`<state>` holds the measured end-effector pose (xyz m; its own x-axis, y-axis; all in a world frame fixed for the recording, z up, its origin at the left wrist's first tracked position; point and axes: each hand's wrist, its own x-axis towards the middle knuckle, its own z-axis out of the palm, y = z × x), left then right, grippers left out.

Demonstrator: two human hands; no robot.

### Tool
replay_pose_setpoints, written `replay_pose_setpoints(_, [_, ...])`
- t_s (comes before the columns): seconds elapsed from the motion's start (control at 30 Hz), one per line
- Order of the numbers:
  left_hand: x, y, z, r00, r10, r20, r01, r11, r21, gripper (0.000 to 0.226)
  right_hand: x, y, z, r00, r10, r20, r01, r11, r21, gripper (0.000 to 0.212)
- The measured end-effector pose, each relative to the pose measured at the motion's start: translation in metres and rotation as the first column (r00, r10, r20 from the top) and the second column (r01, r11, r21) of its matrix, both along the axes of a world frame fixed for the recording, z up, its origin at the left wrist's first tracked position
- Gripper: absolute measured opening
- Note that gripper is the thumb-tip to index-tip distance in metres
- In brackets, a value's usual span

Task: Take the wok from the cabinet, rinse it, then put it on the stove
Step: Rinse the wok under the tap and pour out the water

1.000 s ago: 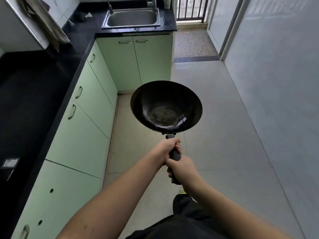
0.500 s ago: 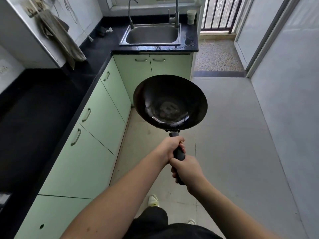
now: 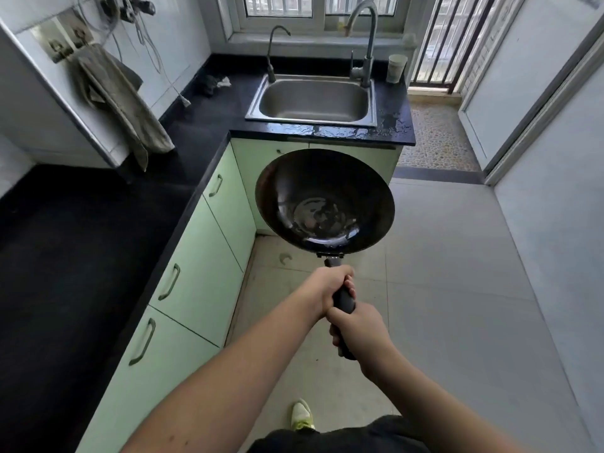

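No text, label or number is legible — anywhere.

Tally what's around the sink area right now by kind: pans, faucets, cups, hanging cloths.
Black round metal wok, both hands on its handle: 1
Curved metal faucets, thin one and tall one: 2
Pale cup on the black counter: 1
Grey-brown hanging cloth: 1
Total: 5

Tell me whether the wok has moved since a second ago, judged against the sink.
Yes. The wok, held by its handle in both hands, left hand and right hand, has been carried toward the sink; the stretch of cabinet front between them has shrunk.
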<state>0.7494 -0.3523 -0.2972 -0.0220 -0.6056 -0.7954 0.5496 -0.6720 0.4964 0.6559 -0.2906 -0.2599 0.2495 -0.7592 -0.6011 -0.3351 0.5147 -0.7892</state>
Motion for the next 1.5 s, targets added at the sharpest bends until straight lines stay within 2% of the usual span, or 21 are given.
replay_pose_setpoints(0.37, [0.046, -0.153, -0.001, 1.000, -0.026, 0.009, 0.026, 0.999, -0.030, 0.036, 0.050, -0.148, -0.003, 0.999, -0.033, -0.029, 0.031, 0.998, -0.046, 0.012])
replay_pose_setpoints(0.7, [0.068, -0.309, 0.032, 0.997, 0.015, 0.076, -0.015, 1.000, 0.001, 0.039, 0.072, -0.313, 0.007, 0.996, -0.026, 0.085, 0.028, 0.999, -0.018, 0.011])
replay_pose_setpoints(0.97, [0.111, -0.389, 0.035, 0.992, 0.049, 0.120, -0.047, 0.999, -0.021, 0.039, 0.111, -0.394, 0.013, 0.992, 0.009, 0.123, -0.007, 1.000, -0.018, 0.012])
replay_pose_setpoints(1.2, [0.168, -0.451, 0.014, 0.993, 0.003, 0.115, -0.003, 1.000, -0.004, 0.042, 0.166, -0.456, 0.002, 0.997, 0.019, 0.071, -0.019, 1.000, 0.008, 0.015])
replay_pose_setpoints(1.5, [0.259, -0.538, 0.001, 0.987, -0.147, 0.060, 0.146, 0.989, 0.020, 0.042, 0.264, -0.533, 0.004, 0.997, -0.074, -0.015, 0.074, 0.997, 0.005, 0.013])
